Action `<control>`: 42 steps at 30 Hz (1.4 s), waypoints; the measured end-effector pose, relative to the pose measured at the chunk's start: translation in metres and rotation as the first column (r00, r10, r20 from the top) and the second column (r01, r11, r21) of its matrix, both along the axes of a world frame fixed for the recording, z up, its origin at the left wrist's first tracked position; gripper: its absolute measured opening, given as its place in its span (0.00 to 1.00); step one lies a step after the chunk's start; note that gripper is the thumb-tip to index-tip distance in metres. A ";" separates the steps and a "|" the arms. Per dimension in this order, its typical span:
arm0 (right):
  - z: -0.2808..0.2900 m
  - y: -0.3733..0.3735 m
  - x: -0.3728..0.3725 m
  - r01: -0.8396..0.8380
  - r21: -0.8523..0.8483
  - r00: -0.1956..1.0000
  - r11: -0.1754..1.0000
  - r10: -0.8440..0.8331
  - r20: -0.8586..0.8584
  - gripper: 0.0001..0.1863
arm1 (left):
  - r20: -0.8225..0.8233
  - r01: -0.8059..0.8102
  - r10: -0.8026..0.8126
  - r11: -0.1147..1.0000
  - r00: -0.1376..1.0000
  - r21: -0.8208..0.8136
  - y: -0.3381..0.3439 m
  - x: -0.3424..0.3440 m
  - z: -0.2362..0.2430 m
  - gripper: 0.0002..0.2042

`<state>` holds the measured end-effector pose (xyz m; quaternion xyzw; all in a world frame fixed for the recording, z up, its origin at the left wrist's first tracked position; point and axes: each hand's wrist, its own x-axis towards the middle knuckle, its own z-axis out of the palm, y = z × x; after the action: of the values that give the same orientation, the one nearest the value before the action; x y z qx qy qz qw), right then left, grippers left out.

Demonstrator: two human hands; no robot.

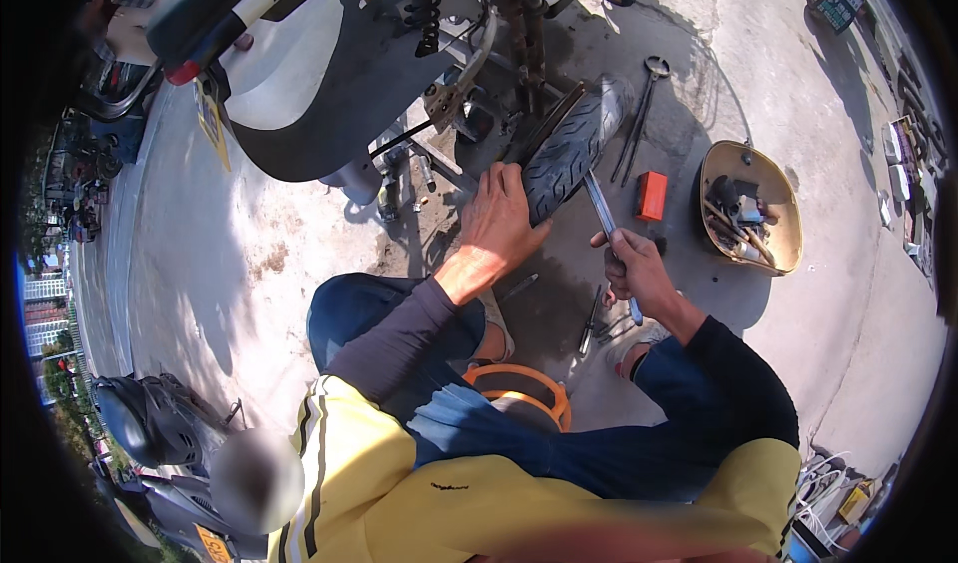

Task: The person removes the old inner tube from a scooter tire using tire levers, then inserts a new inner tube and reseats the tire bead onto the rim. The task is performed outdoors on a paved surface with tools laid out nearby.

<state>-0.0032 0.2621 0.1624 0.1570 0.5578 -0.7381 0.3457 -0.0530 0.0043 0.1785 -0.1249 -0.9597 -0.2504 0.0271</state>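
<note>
Black rubber tyre point(571, 156) sits just ahead of the left hand point(496, 216), which rests half-curled against it; the right hand point(637, 264) is closed round a metal lever point(601, 205) whose tip seems to meet the tyre. Bracing firmly while levering slowly should prevent slipping.

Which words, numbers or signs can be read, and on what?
I won't copy wording.
Scooter panel: large dark characters, readable.
Parked scooter's orange plate: partly legible.
Yellow shirt: lettering too small.
Yellow plate: too slanted.
Board, upper right: too small, blurred.
Tyre: none readable.
</note>
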 end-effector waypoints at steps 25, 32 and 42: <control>-0.120 0.012 -0.031 0.212 0.753 0.594 0.623 0.529 -0.606 0.21 | -0.434 0.149 -0.366 0.876 0.823 -0.458 0.023 -0.007 0.020 0.37; -0.121 0.042 -0.047 0.120 0.853 0.568 0.508 0.670 -0.478 0.23 | 0.040 0.298 -0.561 0.377 0.827 -0.877 0.066 -0.018 0.024 0.11; -0.139 0.041 -0.078 0.229 0.785 0.400 0.576 0.679 -0.615 0.20 | 0.112 0.286 -0.527 0.261 0.842 -0.922 0.079 -0.013 0.009 0.04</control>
<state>-0.0809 0.3028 0.0233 -0.2129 0.9249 -0.3149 0.0027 -0.0664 0.0830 0.1873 -0.3887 -0.8571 0.3380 -0.0069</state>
